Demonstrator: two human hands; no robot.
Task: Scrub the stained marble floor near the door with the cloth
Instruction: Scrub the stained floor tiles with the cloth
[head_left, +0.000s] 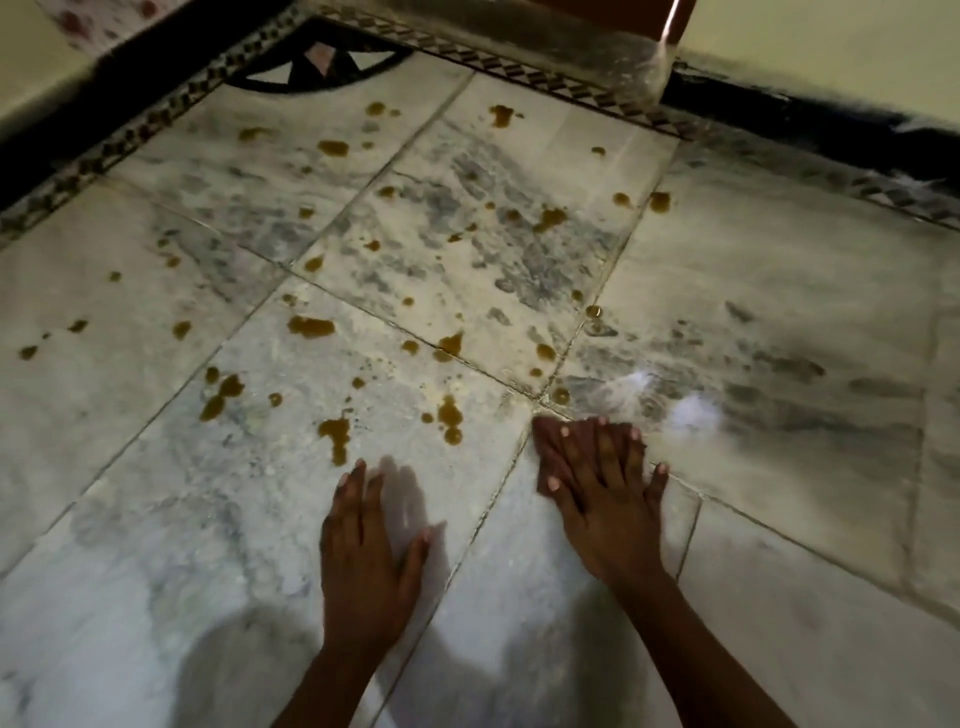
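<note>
The marble floor (156, 519) is pale with grey veins and carries several brown stains (310, 326) spread across its middle tiles. My left hand (366, 561) lies flat on the floor, fingers apart, holding nothing, just below a stain (336, 436). My right hand (605, 493) presses flat on a small reddish-brown cloth (545, 441), which shows at my fingertips by a tile joint. Most of the cloth is hidden under the hand.
A patterned border strip (519, 67) and a black skirting (810, 119) run along the far wall. An orange-brown door edge (670, 21) stands at the top right. A wet glare (691, 415) shines just right of the cloth.
</note>
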